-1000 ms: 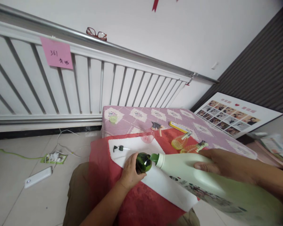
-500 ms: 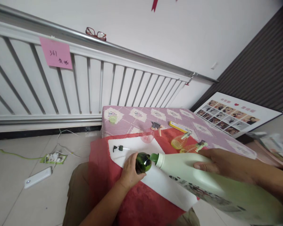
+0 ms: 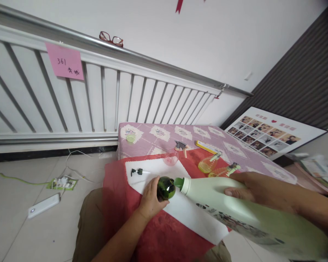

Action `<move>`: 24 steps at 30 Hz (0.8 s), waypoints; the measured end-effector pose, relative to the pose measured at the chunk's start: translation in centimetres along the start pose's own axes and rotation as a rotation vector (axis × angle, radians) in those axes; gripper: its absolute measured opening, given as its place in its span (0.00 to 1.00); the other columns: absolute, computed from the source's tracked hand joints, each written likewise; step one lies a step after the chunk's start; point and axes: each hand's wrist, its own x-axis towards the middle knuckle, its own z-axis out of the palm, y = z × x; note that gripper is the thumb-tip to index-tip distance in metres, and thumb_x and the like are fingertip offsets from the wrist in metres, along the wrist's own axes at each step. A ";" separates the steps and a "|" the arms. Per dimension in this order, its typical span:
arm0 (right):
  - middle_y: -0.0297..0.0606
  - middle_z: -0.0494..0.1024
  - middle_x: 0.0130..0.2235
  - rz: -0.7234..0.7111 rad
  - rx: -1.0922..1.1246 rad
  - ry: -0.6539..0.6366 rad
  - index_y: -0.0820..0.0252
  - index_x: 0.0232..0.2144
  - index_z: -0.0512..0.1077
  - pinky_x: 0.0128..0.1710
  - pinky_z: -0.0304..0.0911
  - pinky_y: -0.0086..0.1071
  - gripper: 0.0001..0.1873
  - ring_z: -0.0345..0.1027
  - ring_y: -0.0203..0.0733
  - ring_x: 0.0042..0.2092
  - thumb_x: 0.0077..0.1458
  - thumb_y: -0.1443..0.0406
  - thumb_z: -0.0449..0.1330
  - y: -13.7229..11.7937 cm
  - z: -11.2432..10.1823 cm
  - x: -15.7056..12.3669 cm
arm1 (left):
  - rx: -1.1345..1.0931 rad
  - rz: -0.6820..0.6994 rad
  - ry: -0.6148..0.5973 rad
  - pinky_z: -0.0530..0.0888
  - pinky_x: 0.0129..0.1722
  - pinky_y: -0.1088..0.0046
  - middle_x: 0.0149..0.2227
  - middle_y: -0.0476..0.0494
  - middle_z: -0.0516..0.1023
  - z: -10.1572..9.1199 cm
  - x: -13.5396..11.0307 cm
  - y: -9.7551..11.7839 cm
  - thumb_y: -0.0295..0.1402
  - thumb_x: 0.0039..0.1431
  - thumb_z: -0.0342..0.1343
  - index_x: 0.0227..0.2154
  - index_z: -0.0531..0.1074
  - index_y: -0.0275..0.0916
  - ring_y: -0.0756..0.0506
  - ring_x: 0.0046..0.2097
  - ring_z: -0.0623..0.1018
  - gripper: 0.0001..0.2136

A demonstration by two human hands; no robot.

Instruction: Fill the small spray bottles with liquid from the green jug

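My left hand (image 3: 152, 200) is wrapped round a dark green, glossy bottle (image 3: 166, 188), tilted with its mouth end towards the right. My right hand (image 3: 244, 187) grips a large pale green jug (image 3: 218, 193), tipped almost level, its green spout (image 3: 178, 182) touching or just beside the small bottle's neck. Whether liquid is flowing I cannot tell. Left of the small bottle, a dark pump head (image 3: 137, 171) with a clear tube lies on the white cloth (image 3: 207, 225).
Behind my hands stand a pink spray bottle (image 3: 171, 157) and two yellowish spray bottles (image 3: 207, 163) (image 3: 221, 171). A yellow box (image 3: 207, 147) and a pale green cap (image 3: 131, 138) lie on the purple cover (image 3: 144, 145). A radiator (image 3: 95, 98) runs along the wall.
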 end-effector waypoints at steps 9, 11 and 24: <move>0.45 0.79 0.39 -0.009 0.043 -0.073 0.57 0.34 0.73 0.36 0.63 0.39 0.24 0.72 0.56 0.41 0.52 0.44 0.52 -0.3 -0.2 0.0 | -0.009 -0.016 -0.012 0.61 0.61 0.52 0.59 0.35 0.63 -0.2 0.1 0.2 0.29 0.38 0.65 0.61 0.51 0.39 0.35 0.61 0.63 0.44; 0.46 0.79 0.38 -0.003 0.034 -0.086 0.58 0.34 0.73 0.37 0.63 0.39 0.25 0.72 0.55 0.41 0.52 0.44 0.52 -0.4 -0.2 0.0 | -0.001 -0.008 -0.011 0.61 0.61 0.51 0.59 0.35 0.63 -0.1 0.1 0.2 0.29 0.38 0.65 0.60 0.51 0.38 0.36 0.60 0.64 0.44; 0.43 0.80 0.39 0.011 -0.001 -0.050 0.56 0.35 0.74 0.38 0.66 0.36 0.27 0.73 0.52 0.41 0.50 0.42 0.53 -0.2 0.1 0.0 | 0.004 -0.007 -0.013 0.62 0.61 0.52 0.59 0.35 0.63 -0.2 0.0 0.2 0.30 0.38 0.66 0.61 0.51 0.38 0.36 0.60 0.64 0.44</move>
